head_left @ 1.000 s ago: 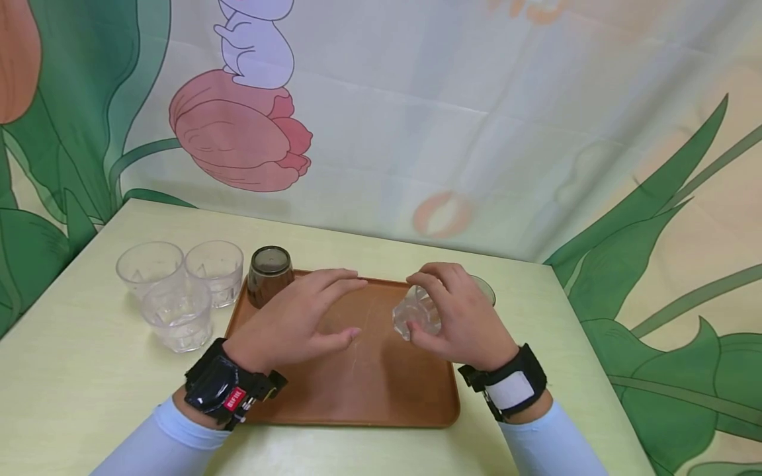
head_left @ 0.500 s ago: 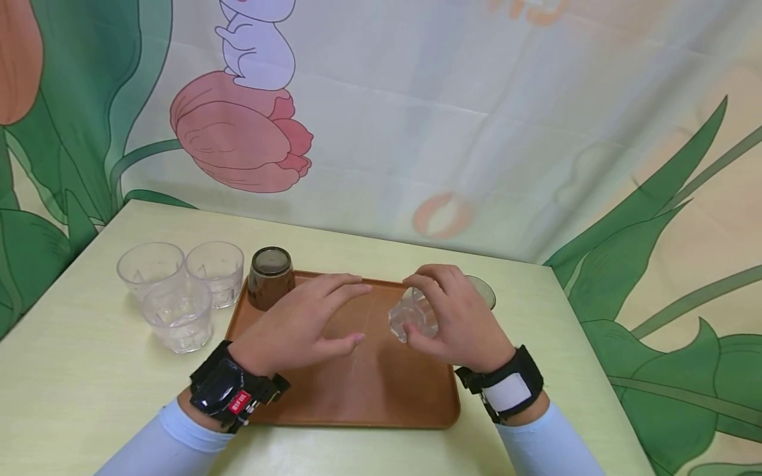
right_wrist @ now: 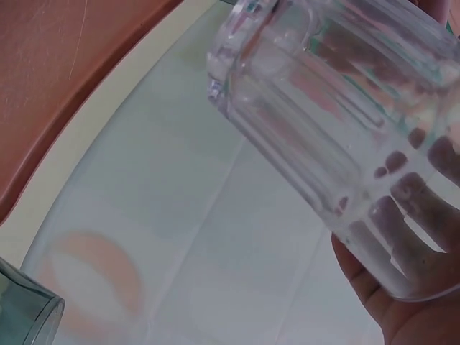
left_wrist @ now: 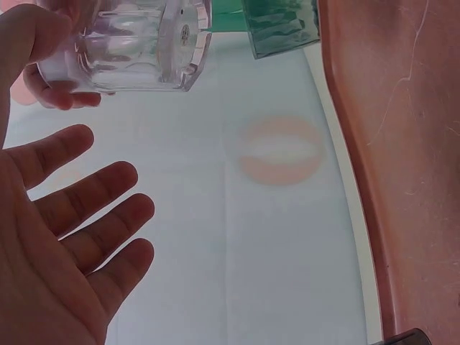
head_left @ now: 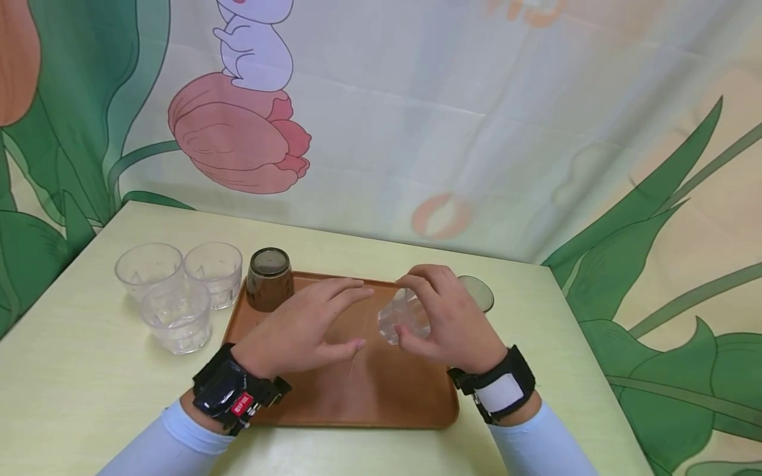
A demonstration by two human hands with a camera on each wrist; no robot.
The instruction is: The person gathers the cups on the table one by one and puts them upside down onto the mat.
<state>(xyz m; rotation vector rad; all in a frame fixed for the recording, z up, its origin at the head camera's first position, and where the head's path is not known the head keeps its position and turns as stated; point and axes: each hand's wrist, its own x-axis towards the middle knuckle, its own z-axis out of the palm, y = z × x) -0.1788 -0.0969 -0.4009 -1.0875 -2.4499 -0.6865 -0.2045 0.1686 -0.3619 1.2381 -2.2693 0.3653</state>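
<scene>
My right hand (head_left: 449, 320) holds a clear tumbler (head_left: 395, 318) above the right part of the brown tray (head_left: 357, 403). Fingers and thumb curl round its upper part, and its faceted base tilts down to the left. The right wrist view shows the tumbler (right_wrist: 302, 129) large, with fingers visible through its wall. Over the tray's left part, my left hand (head_left: 303, 324) has its fingers spread, holding nothing; the left wrist view shows that palm (left_wrist: 50, 251) bare. A dark tinted glass (head_left: 270, 281) stands upside down at the tray's back left corner.
Three clear tumblers, a back left one (head_left: 149, 268), another beside it (head_left: 215, 274) and a front one (head_left: 178, 317), cluster left of the tray. A greenish glass (head_left: 478, 293) stands behind my right hand, partly hidden. Behind the table (head_left: 369, 254) hangs a patterned cloth (head_left: 369, 132).
My right hand has moved a little left with the clear tumbler, uncovering more of the greenish glass. My left hand has shifted slightly right, its fingers still spread.
</scene>
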